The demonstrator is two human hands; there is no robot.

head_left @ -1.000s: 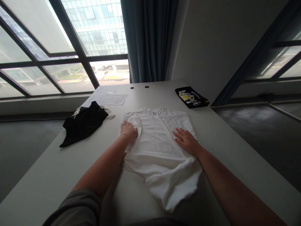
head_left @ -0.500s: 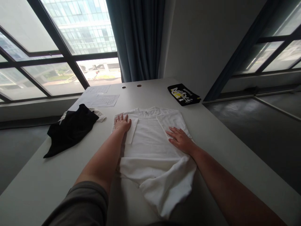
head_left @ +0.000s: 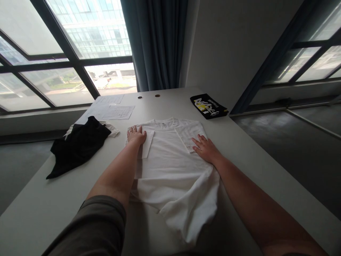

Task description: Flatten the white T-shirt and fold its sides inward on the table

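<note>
A white T-shirt (head_left: 165,153) lies on the table in front of me, its collar at the far end and both sleeves turned inward over the body. My left hand (head_left: 136,136) rests flat on the left sleeve near the shoulder, fingers spread. On the other side, my right hand (head_left: 206,148) lies with spread fingers over the right sleeve and side edge. The lower part of the shirt is bunched, and its hem hangs toward me in loose folds.
Left of the shirt, a black garment (head_left: 80,147) lies over a white cloth (head_left: 114,131). Printed papers (head_left: 118,112) lie at the far left. A folded black item with white and yellow lettering (head_left: 209,106) sits at the far right of the white table (head_left: 253,185).
My right hand has shifted slightly up and outward along the right sleeve. My left hand has moved slightly away from me, still flat on the shirt.
</note>
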